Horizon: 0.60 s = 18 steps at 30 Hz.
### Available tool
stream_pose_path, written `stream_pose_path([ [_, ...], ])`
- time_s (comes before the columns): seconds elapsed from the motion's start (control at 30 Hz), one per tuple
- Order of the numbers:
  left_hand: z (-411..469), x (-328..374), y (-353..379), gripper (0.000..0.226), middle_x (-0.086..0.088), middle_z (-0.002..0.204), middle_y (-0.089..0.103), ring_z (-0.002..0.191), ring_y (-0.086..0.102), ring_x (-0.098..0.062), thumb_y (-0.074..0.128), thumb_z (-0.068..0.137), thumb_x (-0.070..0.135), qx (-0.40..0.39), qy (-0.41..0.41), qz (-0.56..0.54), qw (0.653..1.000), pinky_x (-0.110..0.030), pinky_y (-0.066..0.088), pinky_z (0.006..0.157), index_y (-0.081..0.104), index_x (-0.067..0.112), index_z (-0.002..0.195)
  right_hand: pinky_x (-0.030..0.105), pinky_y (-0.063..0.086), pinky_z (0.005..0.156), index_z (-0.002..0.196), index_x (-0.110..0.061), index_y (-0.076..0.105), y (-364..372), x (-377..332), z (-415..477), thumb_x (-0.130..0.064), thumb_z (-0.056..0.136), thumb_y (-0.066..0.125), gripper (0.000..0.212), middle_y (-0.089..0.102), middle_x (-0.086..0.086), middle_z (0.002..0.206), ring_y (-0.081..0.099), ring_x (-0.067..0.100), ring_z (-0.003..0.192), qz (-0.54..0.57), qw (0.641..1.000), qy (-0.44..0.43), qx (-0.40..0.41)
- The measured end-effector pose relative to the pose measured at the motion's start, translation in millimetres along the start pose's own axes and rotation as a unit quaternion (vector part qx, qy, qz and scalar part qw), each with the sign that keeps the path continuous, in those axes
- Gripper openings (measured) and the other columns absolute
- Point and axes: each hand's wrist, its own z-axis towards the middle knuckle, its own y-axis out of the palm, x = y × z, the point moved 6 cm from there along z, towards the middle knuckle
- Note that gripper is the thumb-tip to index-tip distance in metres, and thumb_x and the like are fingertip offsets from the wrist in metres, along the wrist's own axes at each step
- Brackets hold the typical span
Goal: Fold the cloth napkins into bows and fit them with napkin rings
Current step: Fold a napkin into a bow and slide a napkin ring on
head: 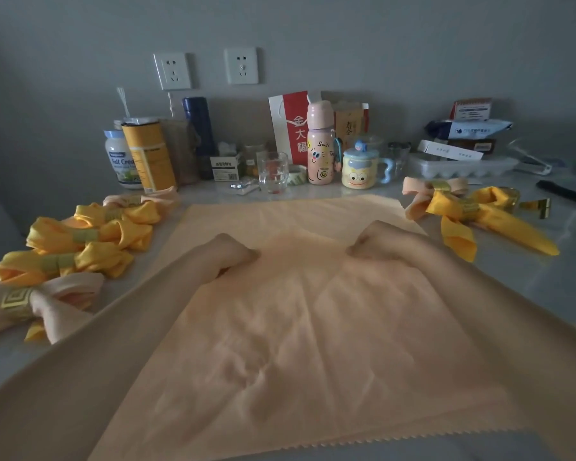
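The peach napkin (pixel 296 344), spread flat across the centre and lower frame, looks light, soft and limp, likely to crease easily and best gathered near its middle, where the left hand (pixel 236 257) and right hand (pixel 376 244) pinch it with curled fingers.

— What stands by the pink bottle (pixel 320 144)?
— I see a smiley mug (pixel 358 169) just right of it, a clear glass (pixel 272 173) to its left and a red-and-white bag (pixel 291 124) behind it.
— Further left?
— A dark blue flask (pixel 198 128), a yellow canister (pixel 148 154), a white jar (pixel 122 158). Well to its right, an egg tray (pixel 459 166).
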Motion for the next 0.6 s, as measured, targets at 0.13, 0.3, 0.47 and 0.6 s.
stream_pose_path([
  [0.13,2,-2,2,0.021,-0.009,0.066,0.05,0.049,0.039,-0.016,0.072,0.082,0.015,0.029,0.023,-0.042,0.998,-0.015,0.027,0.029,0.064,0.003,0.098,0.02,0.037,0.052,0.098,-0.008,0.069,0,2,4,-0.027,0.079,0.073,0.027,0.064,0.004,0.088,0.055,0.015,0.072,0.042,0.999,0.015,-0.015],
  [0.3,7,0,3,0.014,-0.008,0.063,0.052,0.052,0.043,-0.018,0.064,0.084,0.004,0.038,0.048,-0.042,0.997,-0.011,0.028,0.032,0.064,0.011,0.072,0.021,0.042,0.059,0.078,-0.014,0.065,5,-1,9,-0.018,0.08,0.072,0.008,0.061,0.0,0.076,0.058,0.017,0.076,0.088,0.996,-0.002,-0.025],
  [0.47,6,-1,9,0.024,-0.012,0.107,0.067,0.094,0.062,-0.026,0.06,0.085,0.003,0.098,0.079,-0.059,0.99,-0.024,0.042,0.073,0.07,0.008,0.106,0.026,0.045,0.075,0.091,-0.01,0.068,18,-11,16,-0.011,0.085,0.062,0.008,0.066,0.007,0.096,0.06,0.019,0.087,0.131,0.99,-0.044,0.011],
  [0.6,5,-4,10,0.03,-0.008,0.099,0.065,0.094,0.06,-0.024,0.055,0.082,-0.004,0.095,0.105,-0.05,0.989,-0.022,0.041,0.072,0.069,0.01,0.104,0.027,0.044,0.08,0.071,-0.024,0.058,24,-9,23,0.001,0.081,0.055,0.027,0.062,0.0,0.089,0.057,0.017,0.089,0.154,0.984,-0.076,0.053],
])
